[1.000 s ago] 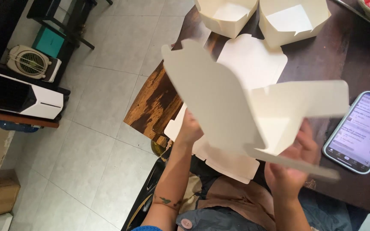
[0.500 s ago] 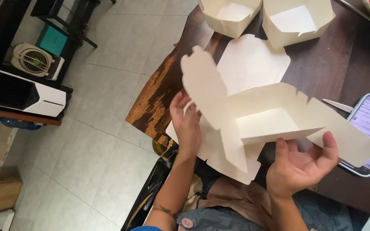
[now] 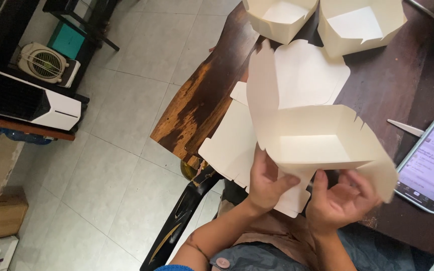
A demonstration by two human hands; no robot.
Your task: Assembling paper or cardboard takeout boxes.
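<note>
Hands, left (image 3: 269, 183) and right (image 3: 340, 200), grip smooth cream paperboard box (image 3: 312, 143) (half-folded, flaps splayed).

On the table (image 3: 403, 75): 3 folded paper boxes (image 3: 312, 140), 1 stack of flat blanks (image 3: 232, 145), 1 phone (image 3: 433, 165).

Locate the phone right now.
In the head view the phone lies screen-up at the right edge on the dark wooden table, just right of the half-folded paper box.

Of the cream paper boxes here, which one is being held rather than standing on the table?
The half-folded box nearest the camera, gripped by left hand and right hand; the two finished boxes stand untouched at the table's far edge.
</note>
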